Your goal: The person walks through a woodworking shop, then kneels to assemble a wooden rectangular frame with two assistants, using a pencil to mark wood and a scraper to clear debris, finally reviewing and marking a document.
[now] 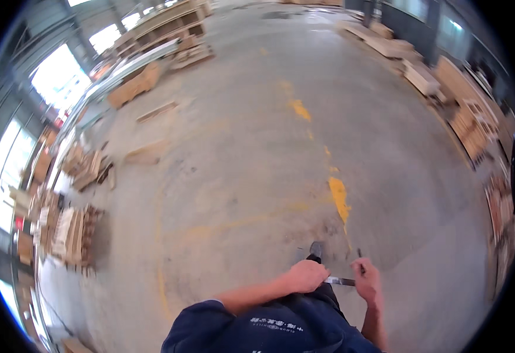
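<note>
A short, flat, silvery strip (341, 282) spans the gap between my two hands in front of my body; its exact kind is not clear. My left hand (308, 276) is closed at the strip's left end, its fingers curled under and partly hidden. At the other end, my right hand (367, 280) is closed on the strip too. A thin dark piece (360, 253) sticks up past the right fingers, and I cannot make out whether it belongs to the strip. Below the hands is my dark blue shirt (269, 326), and one grey shoe (316, 249) shows on the floor.
Worn yellow lines (339, 197) mark the grey concrete floor (240, 147). Stacked wooden pallets (72, 235) and loose timber (87, 167) lie at the left, with a plank (156, 112) farther off. Wooden crates and panels (472, 126) line the right wall.
</note>
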Tool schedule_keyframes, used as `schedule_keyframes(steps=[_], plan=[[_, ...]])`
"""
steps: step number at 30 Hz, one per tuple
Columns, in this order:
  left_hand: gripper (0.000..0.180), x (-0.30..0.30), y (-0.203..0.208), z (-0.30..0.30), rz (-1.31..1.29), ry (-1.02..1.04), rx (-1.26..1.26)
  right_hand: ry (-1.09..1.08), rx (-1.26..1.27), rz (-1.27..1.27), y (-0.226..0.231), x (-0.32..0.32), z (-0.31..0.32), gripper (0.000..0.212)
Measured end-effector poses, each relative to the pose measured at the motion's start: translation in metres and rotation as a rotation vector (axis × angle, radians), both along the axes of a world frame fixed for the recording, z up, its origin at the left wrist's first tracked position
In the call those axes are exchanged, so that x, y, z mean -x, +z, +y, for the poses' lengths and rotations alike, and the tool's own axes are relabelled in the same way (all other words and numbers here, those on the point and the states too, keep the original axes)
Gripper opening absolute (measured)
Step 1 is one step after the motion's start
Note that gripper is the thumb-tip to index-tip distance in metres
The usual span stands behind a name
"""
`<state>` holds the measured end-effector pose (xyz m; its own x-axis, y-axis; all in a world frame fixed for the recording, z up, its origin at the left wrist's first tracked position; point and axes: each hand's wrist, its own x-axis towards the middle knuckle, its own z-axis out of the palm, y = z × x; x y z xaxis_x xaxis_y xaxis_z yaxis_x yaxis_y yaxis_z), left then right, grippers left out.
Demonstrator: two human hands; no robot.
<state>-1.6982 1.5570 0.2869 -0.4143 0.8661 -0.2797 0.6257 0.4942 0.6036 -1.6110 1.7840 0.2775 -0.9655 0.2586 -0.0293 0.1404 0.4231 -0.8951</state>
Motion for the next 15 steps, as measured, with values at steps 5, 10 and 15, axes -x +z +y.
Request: schedule_keyframes(steps=[5,10,15], plan=[[0.016,0.133,0.011,0.013,0.198,0.22,-0.036,0.547,-0.321,-0.258,0.03,0.183,0.0,0.021],[0.019,0.23,0.035,-0.006,0.012,0.512,0.108,0.91,-0.428,-0.237,0.046,0.339,-0.007,0.024],[0.024,0.307,0.02,-0.034,0.196,0.907,-0.351,1.131,-0.554,-0.236,0.038,0.479,-0.038,0.028]])
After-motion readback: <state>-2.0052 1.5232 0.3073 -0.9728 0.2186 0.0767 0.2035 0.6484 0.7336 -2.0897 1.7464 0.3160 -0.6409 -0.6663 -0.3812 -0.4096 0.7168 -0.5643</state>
